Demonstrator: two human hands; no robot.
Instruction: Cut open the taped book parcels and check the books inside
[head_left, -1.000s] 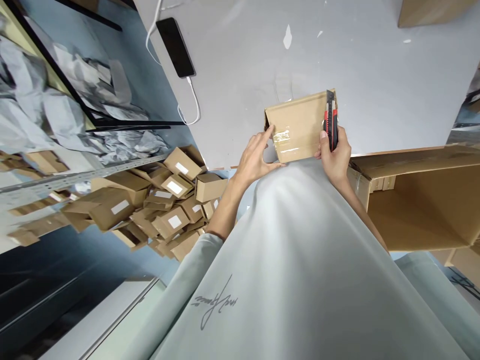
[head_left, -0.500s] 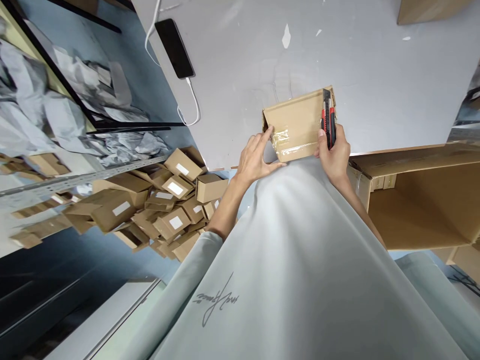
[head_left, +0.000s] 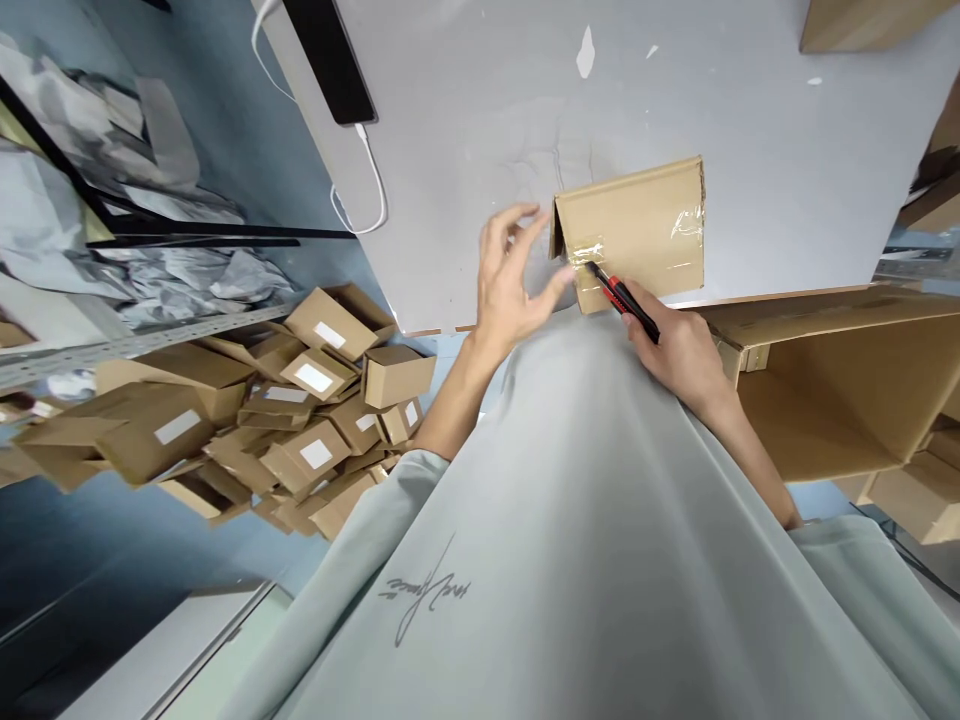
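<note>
A small brown cardboard box (head_left: 637, 225) lies near the front edge of the grey table, with shiny clear tape on its left and right ends. My right hand (head_left: 686, 355) is closed around a red and black box cutter (head_left: 626, 303), whose tip points at the tape on the box's left end. Whether the tip cuts into the tape cannot be made out. Beside that left end is my left hand (head_left: 514, 275), fingers spread and curved, holding nothing. Its thumb is close to the box's lower left corner; contact there is unclear.
A black phone (head_left: 330, 60) with a white cable lies at the table's left. Several cardboard boxes (head_left: 315, 375) are piled below on the left. A large open carton (head_left: 832, 400) stands at right, and another box (head_left: 870, 25) sits at the table's far right.
The box cutter has gone from the box's right end to its left end, now angled leftward in my right hand. My left hand's fingers have lifted off the box and curled.
</note>
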